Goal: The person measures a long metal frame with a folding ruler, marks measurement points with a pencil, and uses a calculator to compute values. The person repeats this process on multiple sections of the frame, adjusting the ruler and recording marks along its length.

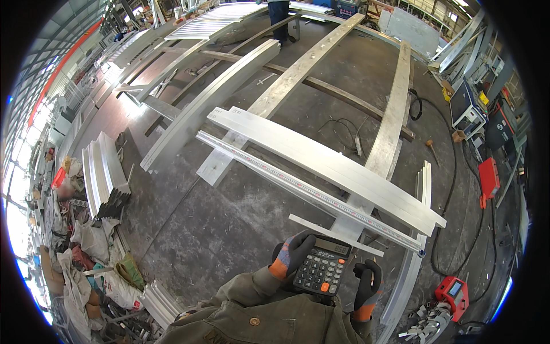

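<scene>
Calculator (314, 272) is raised before the person's jacket (275, 324), at the lower middle of the view, with the left hand (294, 252) clamped on its left side near the screen end. The right hand (367, 282) is the free neighbour: it stands just beside the calculator's right edge, apart from it, fingers bent, and whether they close on anything I cannot tell. From that right hand the keys lie to the left, across a narrow gap, while the left hand is the nearer one, already touching. The long axis points mostly away from the body, the screen end farther off and leaning a little to the right, the face turned up toward the wearer. As for looks, it is a black, flat block with rounded corners, a grey screen (330, 247) showing dark figures, rows of dark keys with pale marks, and a couple of orange keys near the right side. Beyond it, a short metal strip (371, 249) slants across, and farther off lie a measuring tape (321, 193) and a wide pale metal bar (321, 157), roughly parallel.
</scene>
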